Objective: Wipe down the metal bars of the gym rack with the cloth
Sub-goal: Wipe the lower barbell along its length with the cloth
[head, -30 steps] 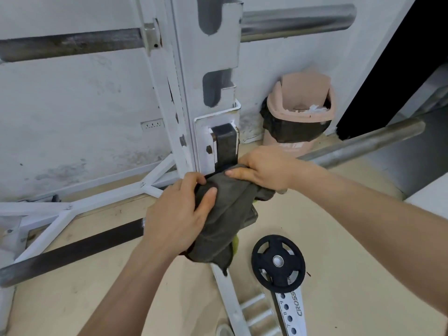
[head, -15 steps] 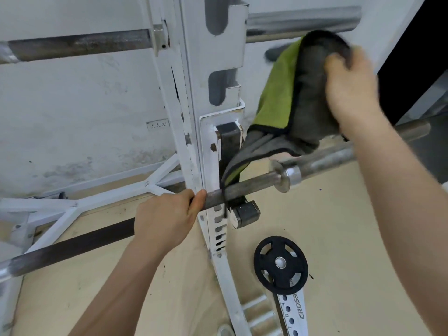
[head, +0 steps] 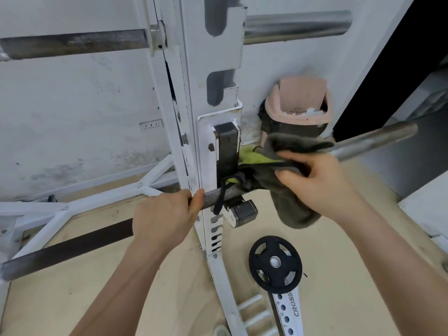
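Cloth [head: 292,209] drapes barbell [head: 374,139] beside white upright [head: 194,117]; weight plate [head: 260,253], bin [head: 303,98] nearby

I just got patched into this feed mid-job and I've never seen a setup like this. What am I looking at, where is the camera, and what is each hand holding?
There is no machine here. A person works with bare hands, and the single picture comes from a camera worn on their head, looking forward and down. The white post is the gym rack's upright. The left hand grips the lower bar, which crosses the rack. The right hand holds the grey-and-green cloth, draped over that bar to the right of the upright. An upper bar sits higher on the rack. A black weight plate lies on the floor, and a pink bin stands by the wall.
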The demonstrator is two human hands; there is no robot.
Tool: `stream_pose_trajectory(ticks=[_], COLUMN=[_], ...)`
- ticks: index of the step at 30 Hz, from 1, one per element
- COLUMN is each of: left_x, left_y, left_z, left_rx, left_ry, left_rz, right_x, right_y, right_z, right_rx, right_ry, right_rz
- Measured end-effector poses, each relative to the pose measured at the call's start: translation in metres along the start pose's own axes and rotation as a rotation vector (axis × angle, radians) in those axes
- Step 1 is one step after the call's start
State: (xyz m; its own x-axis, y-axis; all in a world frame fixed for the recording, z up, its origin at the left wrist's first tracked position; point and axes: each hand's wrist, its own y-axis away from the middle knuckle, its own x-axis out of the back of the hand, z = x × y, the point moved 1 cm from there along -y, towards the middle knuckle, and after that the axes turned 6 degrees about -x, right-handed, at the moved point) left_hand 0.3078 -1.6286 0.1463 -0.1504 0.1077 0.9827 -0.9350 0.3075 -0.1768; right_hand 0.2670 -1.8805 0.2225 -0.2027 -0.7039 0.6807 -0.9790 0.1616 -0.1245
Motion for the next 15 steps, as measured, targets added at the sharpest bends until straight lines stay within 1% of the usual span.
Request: stream_pose_trajectory(ticks=[1, 2, 4, 5, 6, 7, 8, 9, 11, 12, 13, 15], left_x=[0.0, 0.001, 0.0, -0.001, -0.002, -0.004, -0.006, -0.006, -0.003, -0.002, 0.001, 0.007], left_y=[0.0, 0.0, 0.0, 0.0, 0.0, 0.001, 0.001, 0.0, -0.003, -0.006, -0.01, -0.017], left_z=[0.0, 0.0, -0.001, -0.001, 0.0, 0.0, -0.001, -0.001, -0.002, -0.003, -0.003, -0.006], left_rx=[0.001, -0.001, -0.018, -0.024, -0.033, -0.04, -0.04, -0.041, -0.051, -0.053, -0.055, -0.045], left_ry=[0.001, 0.002, -0.018, -0.031, -0.043, -0.061, -0.082, -0.099, -0.068, -0.047, -0.018, 0.052], left_rz=[0.004, 0.01, 0.023, 0.019, 0.004, -0.008, -0.008, 0.001, -0.016, -0.048, -0.093, -0.216], right_x=[-0.006, -0.015, -0.046, -0.059, -0.062, -0.058, -0.049, -0.042, -0.03, -0.025, -0.021, -0.016], right_y=[-0.01, -0.02, -0.031, -0.028, -0.022, -0.015, -0.006, 0.006, 0.026, 0.028, 0.025, 0.01], right_z=[-0.003, -0.008, -0.009, -0.008, -0.007, -0.003, 0.001, 0.005, 0.008, 0.009, 0.006, -0.008], right_rx=[-0.005, -0.023, -0.031, 0.0, 0.042, 0.081, 0.099, 0.086, -0.057, -0.118, -0.133, -0.083], right_ry=[-0.052, -0.02, 0.305, 0.473, 0.557, 0.565, 0.522, 0.475, 0.288, 0.142, 0.059, 0.025], right_rz=[0.067, 0.088, 0.008, -0.014, 0.004, 0.021, 0.029, -0.008, -0.136, -0.103, 0.011, 0.265])
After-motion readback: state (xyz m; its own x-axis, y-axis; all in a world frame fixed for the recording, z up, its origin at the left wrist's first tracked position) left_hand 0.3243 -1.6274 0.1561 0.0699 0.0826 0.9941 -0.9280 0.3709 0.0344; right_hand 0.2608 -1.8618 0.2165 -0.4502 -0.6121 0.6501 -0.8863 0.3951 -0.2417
